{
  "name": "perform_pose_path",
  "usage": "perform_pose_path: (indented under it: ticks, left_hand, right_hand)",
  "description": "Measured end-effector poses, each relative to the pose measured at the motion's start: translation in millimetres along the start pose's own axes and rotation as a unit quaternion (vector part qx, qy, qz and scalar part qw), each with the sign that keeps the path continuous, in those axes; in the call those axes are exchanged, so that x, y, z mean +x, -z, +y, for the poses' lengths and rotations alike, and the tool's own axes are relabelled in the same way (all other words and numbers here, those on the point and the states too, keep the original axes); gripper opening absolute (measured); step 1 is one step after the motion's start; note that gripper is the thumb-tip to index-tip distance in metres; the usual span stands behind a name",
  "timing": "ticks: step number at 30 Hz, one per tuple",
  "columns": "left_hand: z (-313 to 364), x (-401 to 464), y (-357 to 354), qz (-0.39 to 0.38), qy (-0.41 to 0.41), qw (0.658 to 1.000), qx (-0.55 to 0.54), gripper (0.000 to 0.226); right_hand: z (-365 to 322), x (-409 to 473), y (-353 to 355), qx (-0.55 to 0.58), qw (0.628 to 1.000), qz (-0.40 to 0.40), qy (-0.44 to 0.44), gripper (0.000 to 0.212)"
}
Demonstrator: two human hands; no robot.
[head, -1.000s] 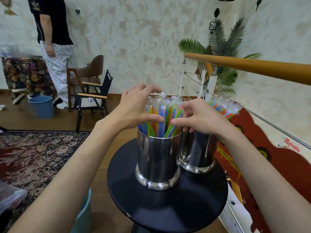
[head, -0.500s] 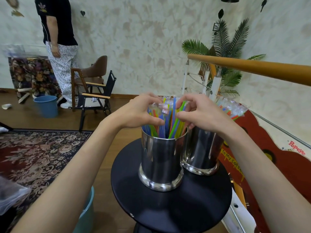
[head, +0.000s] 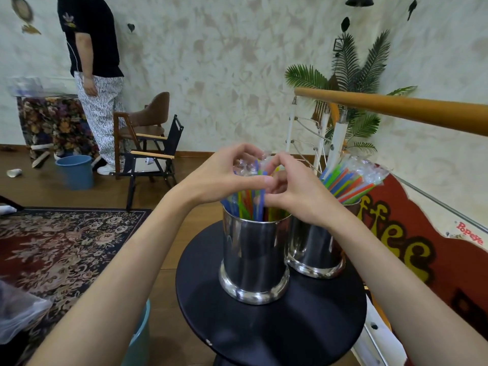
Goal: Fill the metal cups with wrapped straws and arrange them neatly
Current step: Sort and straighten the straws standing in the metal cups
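While your left hand (head: 219,180) and right hand (head: 295,191) curl around the bundle of colourful wrapped straws (head: 250,204), gripping it, the nearer shiny metal cup (head: 253,260) stands on the round black table (head: 272,331).

Two bare forearms, no sleeves in view; left hand (head: 224,178), right hand (head: 295,191), no rings

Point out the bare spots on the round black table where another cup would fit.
Free: the round black table's near half, in front of the near metal cup. Crowded: the far side, where that cup touches the far metal cup, both hands around the straws.
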State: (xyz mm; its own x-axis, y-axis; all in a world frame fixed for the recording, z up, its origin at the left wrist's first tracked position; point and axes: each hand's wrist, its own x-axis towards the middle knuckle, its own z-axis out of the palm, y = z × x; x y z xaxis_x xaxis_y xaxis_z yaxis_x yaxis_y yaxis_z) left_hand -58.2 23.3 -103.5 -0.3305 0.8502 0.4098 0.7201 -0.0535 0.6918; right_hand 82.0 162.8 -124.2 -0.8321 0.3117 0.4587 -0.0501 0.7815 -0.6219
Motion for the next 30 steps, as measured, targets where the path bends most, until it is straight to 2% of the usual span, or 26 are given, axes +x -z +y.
perform_pose_path:
  ticks: [3, 6, 12, 17, 20, 24, 27, 30]
  left_hand:
    - [-0.7, 2.1, -3.3, 0.042, -0.02, 0.999, 0.008, 0.028]
    - [-1.6, 3.5, -5.1, 0.083, -0.032, 0.995, 0.037, 0.026]
    - [7.9, -0.8, -10.0, 0.06, -0.082, 0.989, 0.104, 0.04]
    - [8.7, -1.6, -15.1, 0.073, -0.066, 0.99, 0.098, 0.013]
    - [6.5, -1.9, -21.0, 0.073, -0.055, 0.989, 0.115, 0.024]
    - [2.8, 0.4, -21.8, 0.09, -0.047, 0.983, 0.155, 0.023]
    - [1.1, 1.3, -21.2, 0.099, -0.048, 0.983, 0.144, 0.029]
    - [1.0, 2.3, -20.6, 0.113, -0.072, 0.979, 0.151, 0.032]
  right_hand:
    - [1.1, -1.4, 5.6, 0.061, 0.998, -0.015, -0.023, 0.052]
    - [1.1, -3.3, 16.8, 0.083, 0.996, -0.02, -0.031, 0.051]
    - [4.2, -7.6, 20.7, -0.056, 0.998, 0.036, 0.007, 0.042]
    - [5.3, -8.9, 5.7, -0.14, 0.986, 0.089, 0.016, 0.047]
    - [3.5, -9.8, -1.6, -0.16, 0.982, 0.104, 0.009, 0.053]
    - [4.6, -9.3, 11.6, -0.132, 0.987, 0.095, 0.007, 0.057]
    - [5.6, -9.0, 26.6, -0.127, 0.987, 0.092, -0.021, 0.048]
    - [5.6, -8.9, 30.7, -0.168, 0.981, 0.082, -0.057, 0.041]
